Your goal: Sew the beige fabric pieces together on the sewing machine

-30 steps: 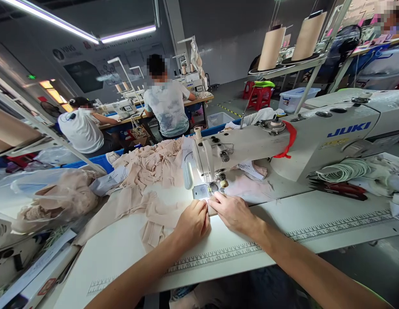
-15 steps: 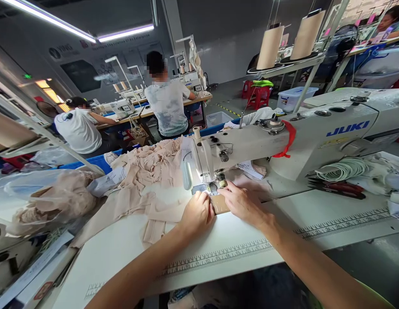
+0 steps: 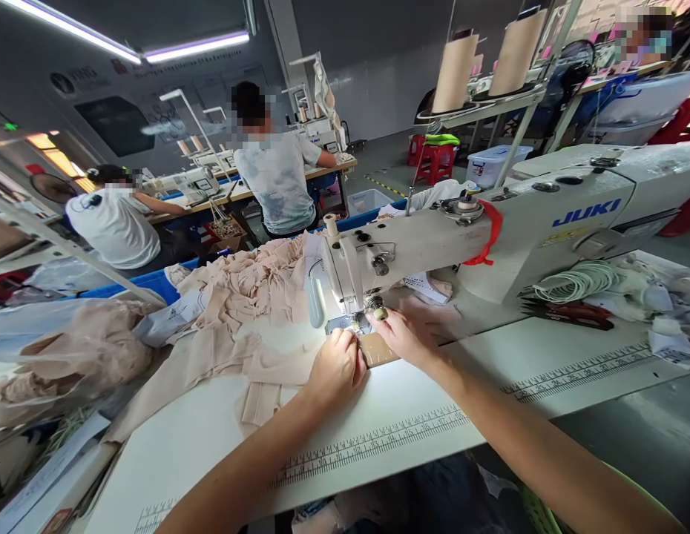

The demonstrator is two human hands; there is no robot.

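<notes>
Both my hands sit at the needle of a white JUKI sewing machine [image 3: 490, 237]. My left hand [image 3: 334, 365] is curled, its fingertips pinching a small pale piece of fabric right at the presser foot [image 3: 356, 320]. My right hand [image 3: 407, 335] lies beside it, fingers pressed on the same piece and on a tan card strip [image 3: 378, 348] on the table. Beige fabric pieces [image 3: 250, 319] trail off to the left of the needle.
The white sewing table [image 3: 378, 437] carries printed rulers along its front edge. A plastic bag of beige fabric [image 3: 67, 356] lies at left. Red-handled scissors [image 3: 573, 313] and a white cord coil [image 3: 573, 282] rest right of the machine. Two people sit at machines behind; thread cones stand above.
Both hands have slid a little further toward the presser foot, and the tan card strip now shows between them. The view has drifted slightly right and down.
</notes>
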